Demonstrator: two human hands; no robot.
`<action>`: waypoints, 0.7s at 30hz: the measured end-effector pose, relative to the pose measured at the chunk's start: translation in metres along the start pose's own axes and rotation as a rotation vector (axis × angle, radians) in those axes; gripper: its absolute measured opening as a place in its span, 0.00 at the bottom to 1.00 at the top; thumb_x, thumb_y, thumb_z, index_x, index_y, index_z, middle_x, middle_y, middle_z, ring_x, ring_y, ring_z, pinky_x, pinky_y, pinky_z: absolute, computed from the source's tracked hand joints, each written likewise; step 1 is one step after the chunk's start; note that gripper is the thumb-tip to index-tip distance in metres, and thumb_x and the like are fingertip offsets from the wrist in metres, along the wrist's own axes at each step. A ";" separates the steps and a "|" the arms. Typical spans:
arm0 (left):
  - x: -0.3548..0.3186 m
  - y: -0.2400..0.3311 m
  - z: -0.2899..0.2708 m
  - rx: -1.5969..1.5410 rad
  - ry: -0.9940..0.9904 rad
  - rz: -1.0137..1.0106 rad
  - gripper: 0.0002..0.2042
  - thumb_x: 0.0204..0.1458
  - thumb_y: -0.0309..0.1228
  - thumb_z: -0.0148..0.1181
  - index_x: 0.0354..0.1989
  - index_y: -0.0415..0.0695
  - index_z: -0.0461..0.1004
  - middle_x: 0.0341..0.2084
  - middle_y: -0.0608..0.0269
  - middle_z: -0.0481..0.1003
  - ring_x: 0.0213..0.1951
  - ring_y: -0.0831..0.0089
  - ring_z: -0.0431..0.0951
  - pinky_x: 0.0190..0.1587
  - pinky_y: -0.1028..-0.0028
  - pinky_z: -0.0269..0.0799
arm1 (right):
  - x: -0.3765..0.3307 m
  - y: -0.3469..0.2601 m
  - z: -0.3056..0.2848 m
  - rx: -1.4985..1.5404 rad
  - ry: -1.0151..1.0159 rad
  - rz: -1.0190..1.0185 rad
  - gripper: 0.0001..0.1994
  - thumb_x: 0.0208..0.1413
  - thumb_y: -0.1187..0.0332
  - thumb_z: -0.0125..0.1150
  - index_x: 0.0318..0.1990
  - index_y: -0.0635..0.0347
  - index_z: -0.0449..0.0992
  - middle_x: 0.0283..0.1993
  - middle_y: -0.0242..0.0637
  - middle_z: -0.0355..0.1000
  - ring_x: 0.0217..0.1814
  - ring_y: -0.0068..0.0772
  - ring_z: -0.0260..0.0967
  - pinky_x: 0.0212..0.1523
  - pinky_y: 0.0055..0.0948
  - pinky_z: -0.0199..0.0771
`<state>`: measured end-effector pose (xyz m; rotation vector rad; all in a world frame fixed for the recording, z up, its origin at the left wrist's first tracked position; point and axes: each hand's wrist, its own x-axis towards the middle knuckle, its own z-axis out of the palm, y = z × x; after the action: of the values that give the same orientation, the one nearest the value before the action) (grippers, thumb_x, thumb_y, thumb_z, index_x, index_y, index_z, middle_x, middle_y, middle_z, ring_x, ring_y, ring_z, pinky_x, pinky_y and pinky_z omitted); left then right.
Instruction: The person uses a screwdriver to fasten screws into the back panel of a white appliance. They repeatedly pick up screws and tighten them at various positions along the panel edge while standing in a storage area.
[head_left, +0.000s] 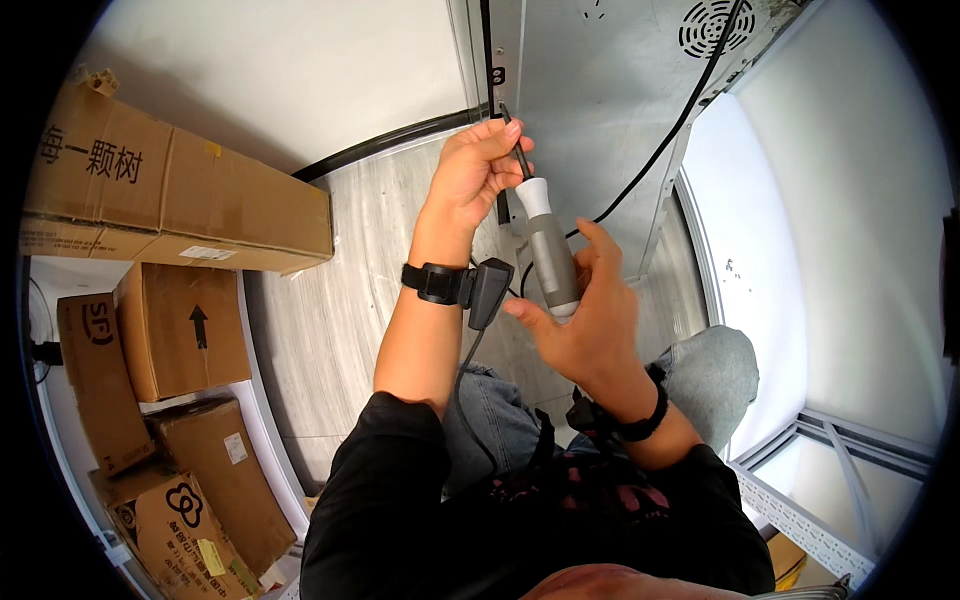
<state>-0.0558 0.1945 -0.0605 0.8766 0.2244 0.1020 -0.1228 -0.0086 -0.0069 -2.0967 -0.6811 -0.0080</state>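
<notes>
A screwdriver (550, 250) with a grey handle, white collar and dark shaft slants up to the edge of a grey metal cabinet panel (590, 110). Its tip meets the panel's narrow upright edge, close under a small dark fitting (498, 76). My left hand (470, 170) is closed, thumb and fingers pinching the shaft near the tip. Any screw there is too small to make out. My right hand (595, 320) is open around the handle's lower end, thumb and forefinger spread apart from it. Whether its other fingers touch the handle is hidden.
A black cable (670, 140) runs down across the panel. Cardboard boxes (185, 330) stand on the left, a long one (240, 190) reaching toward the middle. White panels rise on the right above a metal frame (800, 500). Both wrists wear black straps, the left with a corded device (488, 292).
</notes>
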 end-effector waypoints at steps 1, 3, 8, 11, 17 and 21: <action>0.001 -0.002 -0.002 0.006 0.009 0.008 0.08 0.57 0.30 0.54 0.39 0.38 0.72 0.27 0.60 0.77 0.21 0.79 0.76 0.24 0.83 0.73 | 0.000 0.000 0.001 -0.010 0.017 -0.018 0.28 0.41 0.63 0.70 0.48 0.64 0.63 0.28 0.44 0.70 0.24 0.40 0.70 0.25 0.35 0.69; 0.002 -0.002 -0.002 -0.059 -0.021 -0.017 0.09 0.57 0.31 0.54 0.39 0.38 0.72 0.27 0.61 0.77 0.19 0.82 0.73 0.23 0.84 0.72 | 0.001 0.004 0.006 -0.006 0.040 -0.057 0.27 0.43 0.64 0.68 0.48 0.64 0.63 0.28 0.44 0.70 0.24 0.40 0.70 0.25 0.35 0.68; -0.013 0.010 0.017 -0.087 -0.035 -0.030 0.09 0.58 0.29 0.52 0.42 0.36 0.72 0.26 0.62 0.76 0.16 0.84 0.69 0.21 0.87 0.68 | 0.002 0.006 0.016 0.286 0.024 0.080 0.22 0.49 0.67 0.63 0.47 0.65 0.62 0.23 0.42 0.70 0.19 0.39 0.68 0.21 0.32 0.66; -0.017 0.015 0.023 -0.096 -0.040 -0.037 0.09 0.58 0.28 0.51 0.43 0.36 0.71 0.25 0.62 0.76 0.17 0.85 0.69 0.20 0.88 0.67 | 0.001 0.011 0.017 0.536 0.029 0.210 0.21 0.51 0.66 0.62 0.48 0.66 0.61 0.21 0.42 0.69 0.17 0.38 0.67 0.20 0.31 0.65; -0.008 0.004 0.007 -0.158 0.009 0.009 0.07 0.57 0.27 0.52 0.39 0.36 0.71 0.26 0.60 0.75 0.17 0.87 0.67 0.21 0.89 0.66 | 0.002 0.016 0.007 0.104 -0.071 -0.154 0.25 0.50 0.65 0.62 0.51 0.67 0.58 0.24 0.44 0.70 0.19 0.42 0.68 0.21 0.32 0.66; -0.008 0.001 0.019 -0.154 0.091 0.013 0.06 0.57 0.26 0.53 0.38 0.36 0.71 0.25 0.60 0.75 0.17 0.87 0.68 0.21 0.88 0.66 | 0.002 0.005 0.008 0.055 0.068 -0.074 0.25 0.49 0.65 0.64 0.48 0.66 0.58 0.25 0.46 0.71 0.20 0.43 0.69 0.23 0.31 0.68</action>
<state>-0.0586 0.1794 -0.0471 0.7212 0.2926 0.1690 -0.1208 -0.0033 -0.0147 -2.0086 -0.7098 -0.1010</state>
